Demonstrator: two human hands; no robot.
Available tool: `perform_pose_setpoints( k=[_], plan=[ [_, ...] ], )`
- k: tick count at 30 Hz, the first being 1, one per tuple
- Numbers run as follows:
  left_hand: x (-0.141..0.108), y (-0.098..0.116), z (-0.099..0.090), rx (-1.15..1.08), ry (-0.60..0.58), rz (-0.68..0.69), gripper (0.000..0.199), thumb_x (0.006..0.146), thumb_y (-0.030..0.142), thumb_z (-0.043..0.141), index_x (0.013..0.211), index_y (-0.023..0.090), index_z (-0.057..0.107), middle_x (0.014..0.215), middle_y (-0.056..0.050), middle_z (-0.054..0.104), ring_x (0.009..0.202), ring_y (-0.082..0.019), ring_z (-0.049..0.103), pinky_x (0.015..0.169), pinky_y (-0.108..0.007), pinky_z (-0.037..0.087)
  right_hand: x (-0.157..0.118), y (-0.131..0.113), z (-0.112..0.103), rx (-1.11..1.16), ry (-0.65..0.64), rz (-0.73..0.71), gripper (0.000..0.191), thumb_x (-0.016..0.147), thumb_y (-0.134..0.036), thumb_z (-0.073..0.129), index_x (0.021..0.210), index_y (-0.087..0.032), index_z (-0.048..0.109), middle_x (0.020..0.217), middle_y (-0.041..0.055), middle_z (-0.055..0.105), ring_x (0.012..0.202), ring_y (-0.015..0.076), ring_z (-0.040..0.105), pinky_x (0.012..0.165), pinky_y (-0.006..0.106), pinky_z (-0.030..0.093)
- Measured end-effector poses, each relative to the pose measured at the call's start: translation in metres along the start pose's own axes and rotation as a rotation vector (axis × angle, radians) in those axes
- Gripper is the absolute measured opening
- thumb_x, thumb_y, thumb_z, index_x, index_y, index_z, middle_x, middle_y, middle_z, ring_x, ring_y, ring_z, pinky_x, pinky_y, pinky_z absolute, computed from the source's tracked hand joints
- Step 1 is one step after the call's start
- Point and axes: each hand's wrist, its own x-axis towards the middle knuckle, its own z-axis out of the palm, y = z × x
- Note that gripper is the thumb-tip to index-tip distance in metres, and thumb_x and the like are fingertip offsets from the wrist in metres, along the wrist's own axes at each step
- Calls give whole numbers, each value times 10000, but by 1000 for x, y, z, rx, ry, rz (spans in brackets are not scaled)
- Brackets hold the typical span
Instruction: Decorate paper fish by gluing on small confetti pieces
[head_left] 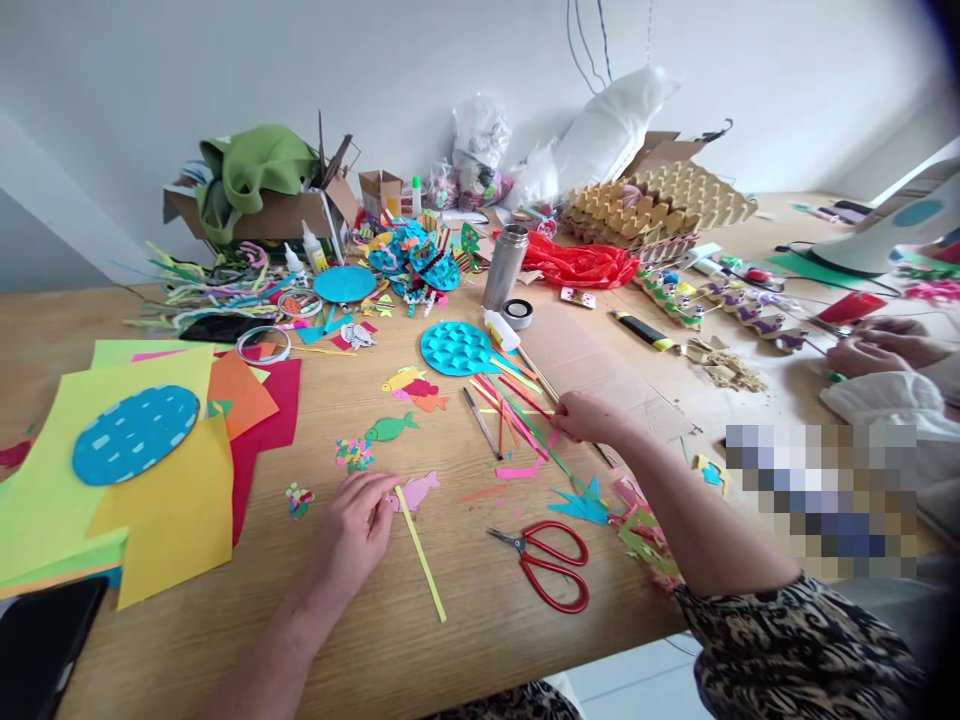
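Observation:
My left hand (358, 520) is low over the table, thumb and forefinger pinched at the upper end of a narrow yellow paper strip (421, 555). Partly behind those fingertips lies a pink paper fish (417, 493). My right hand (585, 416) reaches forward with curled fingers into a loose pile of coloured paper strips (517, 412); its fingertips close on a strip end there, partly hidden. Red-handled scissors (555, 566) lie partly open between my forearms. Beyond my left hand are a green paper fish (391, 428) and small heaps of paper confetti (354, 454).
Coloured paper sheets (176, 500) with a blue oval (136, 435) lie left. A blue scalloped disc (457, 347), a glue bottle (501, 330) and a steel flask (506, 268) stand or lie ahead. At right are a utility knife (642, 331) and another person's hands (885, 345).

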Motion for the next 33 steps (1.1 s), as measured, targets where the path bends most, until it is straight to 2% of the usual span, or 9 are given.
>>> perform_pose_setpoints(
  k=[6, 11, 15, 18, 21, 23, 26, 29, 33],
  plan=[
    [0, -1, -1, -29, -15, -17, 311, 840, 81, 444, 951, 205, 707, 904, -56, 736, 852, -184, 690, 793, -313, 579, -2, 6, 0, 114, 12, -15, 198, 770, -169, 512, 617, -146, 636, 601, 57, 673, 524, 136, 569, 497, 245, 341],
    [-2, 1, -1, -35, -18, -41, 298, 833, 55, 455, 936, 191, 700, 897, -55, 729, 855, -180, 675, 803, -316, 561, -21, 11, -13, 210, -20, -106, 210, 780, -211, 531, 587, -163, 597, 550, 17, 631, 511, 113, 538, 514, 229, 366],
    [-4, 2, 0, -63, -49, -75, 286, 833, 27, 467, 930, 178, 691, 883, -55, 720, 859, -177, 658, 795, -315, 549, -44, 5, -27, 638, -68, -171, 264, 743, -401, 616, 609, -174, 599, 449, -18, 528, 408, 75, 378, 421, 229, 258],
    [-5, 2, 0, -71, -86, -99, 292, 832, 13, 471, 940, 178, 687, 893, -52, 719, 866, -180, 648, 799, -324, 541, -61, -8, -32, 921, 62, -155, 394, 605, -551, 709, 613, -170, 607, 430, -11, 494, 381, 62, 329, 384, 230, 171],
    [-7, 1, 0, -67, -100, -117, 309, 820, -3, 471, 948, 182, 684, 903, -45, 714, 883, -181, 640, 810, -327, 533, -80, -32, -28, 1105, 149, -209, 421, 599, -571, 737, 632, -173, 604, 441, -7, 506, 364, 52, 321, 366, 221, 157],
    [-7, 0, -1, -59, -108, -122, 307, 816, -7, 480, 951, 179, 682, 911, -42, 709, 897, -180, 634, 825, -327, 529, -93, -55, -18, 1121, 82, -311, 355, 664, -511, 726, 675, -174, 612, 433, -32, 486, 364, 53, 339, 368, 208, 188],
    [-7, 0, -4, -36, -101, -128, 313, 800, -26, 486, 943, 172, 682, 908, -38, 708, 898, -178, 631, 834, -329, 526, -108, -94, 8, 1130, -114, -431, 295, 718, -449, 687, 702, -176, 578, 433, -58, 467, 372, 56, 366, 381, 196, 238],
    [-6, 1, -7, -13, -79, -126, 331, 775, -49, 486, 934, 165, 682, 901, -41, 707, 890, -184, 629, 829, -339, 529, -113, -122, 46, 1133, -264, -407, 244, 777, -393, 623, 719, -174, 532, 463, -62, 486, 390, 50, 393, 406, 185, 265],
    [-5, 0, -8, 7, -69, -129, 336, 758, -61, 486, 915, 165, 679, 901, -44, 705, 884, -189, 624, 837, -354, 532, -109, -131, 92, 1096, -381, -331, 197, 793, -351, 576, 725, -177, 511, 430, -71, 477, 384, 46, 374, 406, 176, 247]
  ],
)
